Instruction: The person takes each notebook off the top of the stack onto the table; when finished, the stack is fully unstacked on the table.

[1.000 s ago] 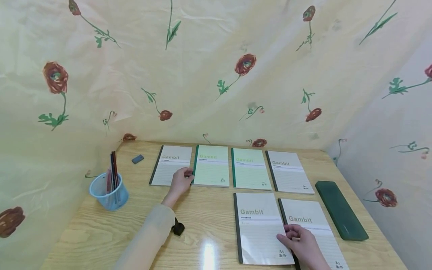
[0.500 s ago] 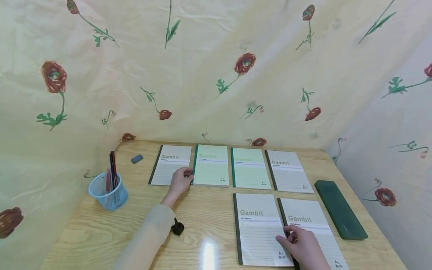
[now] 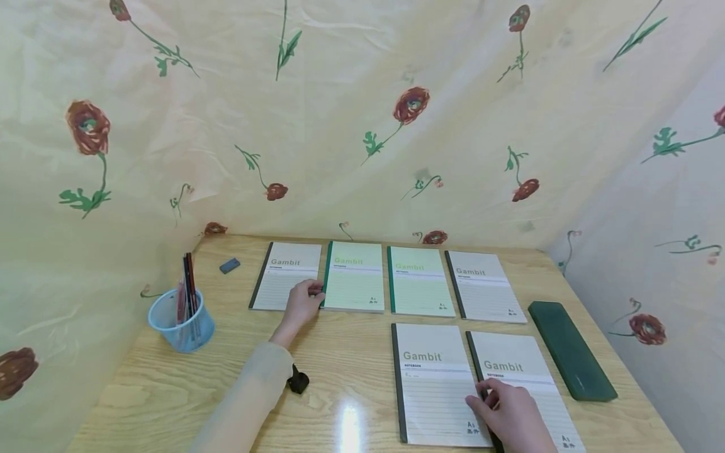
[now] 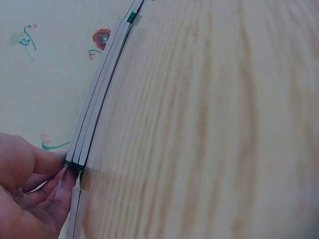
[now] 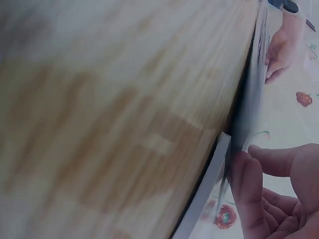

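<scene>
My left hand (image 3: 303, 303) pinches the lower left corner of a pale green notebook (image 3: 355, 280), thumb above and fingers curled at its spine. In the left wrist view, layered notebook edges (image 4: 97, 94) show beside the left hand (image 4: 37, 186). To its left lies a white notebook (image 3: 289, 264), partly covered by the hand. My right hand (image 3: 512, 415) pinches the right edge of the front white notebook (image 3: 436, 402), its curled fingers in the narrow gap beside a second front white notebook (image 3: 506, 358). The right hand (image 5: 276, 191) hides part of that gap.
Another green notebook (image 3: 420, 283) and a white notebook (image 3: 484, 289) complete the back row. A dark green case (image 3: 572, 352) lies at the right. A blue pen cup (image 3: 184, 327) with pencils and a blue eraser (image 3: 230, 266) stand on the wooden table (image 3: 226, 390) at left.
The glare on the front left notebook's cover has faded and its lower right corner has shifted slightly down. Both hands have stayed almost in place.
</scene>
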`<state>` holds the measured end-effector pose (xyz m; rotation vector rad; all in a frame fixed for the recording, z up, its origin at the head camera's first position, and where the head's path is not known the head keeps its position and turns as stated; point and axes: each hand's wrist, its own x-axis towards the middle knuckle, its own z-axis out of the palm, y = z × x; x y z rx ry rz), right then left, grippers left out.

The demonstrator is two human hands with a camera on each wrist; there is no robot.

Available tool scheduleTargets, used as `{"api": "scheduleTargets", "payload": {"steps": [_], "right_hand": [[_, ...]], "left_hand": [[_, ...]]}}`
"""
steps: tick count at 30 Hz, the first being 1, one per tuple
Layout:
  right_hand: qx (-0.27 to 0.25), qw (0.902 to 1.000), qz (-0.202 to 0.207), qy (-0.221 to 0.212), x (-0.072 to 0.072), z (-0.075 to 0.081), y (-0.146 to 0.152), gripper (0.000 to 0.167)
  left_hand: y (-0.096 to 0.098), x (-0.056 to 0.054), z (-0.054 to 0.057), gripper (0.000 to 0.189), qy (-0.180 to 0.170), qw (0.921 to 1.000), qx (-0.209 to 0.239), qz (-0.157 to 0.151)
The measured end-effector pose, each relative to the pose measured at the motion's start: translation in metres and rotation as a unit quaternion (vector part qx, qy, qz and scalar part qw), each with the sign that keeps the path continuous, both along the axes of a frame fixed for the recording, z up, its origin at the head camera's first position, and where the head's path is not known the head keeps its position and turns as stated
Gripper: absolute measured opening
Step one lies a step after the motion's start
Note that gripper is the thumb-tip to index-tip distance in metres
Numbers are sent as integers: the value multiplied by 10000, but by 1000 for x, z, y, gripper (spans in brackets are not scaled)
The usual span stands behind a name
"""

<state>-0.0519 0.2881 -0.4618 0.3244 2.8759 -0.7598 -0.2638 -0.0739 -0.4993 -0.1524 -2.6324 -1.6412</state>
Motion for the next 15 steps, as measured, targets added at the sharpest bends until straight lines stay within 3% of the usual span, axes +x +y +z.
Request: {"api": "scheduleTargets", "payload": {"steps": [6, 12, 15], "right_hand": [[31, 10000, -44, -51, -1, 5, 1, 28], [109, 9976, 152, 661, -3, 12, 4, 22], [-89, 9961, 235, 845, -9, 17, 4, 22]], "left_hand": [[0, 0, 1, 27, 6, 10000, 1, -11], [0, 0, 1, 28, -49, 10000, 13, -33], [1, -2, -1, 28, -74, 10000, 30, -21]]}}
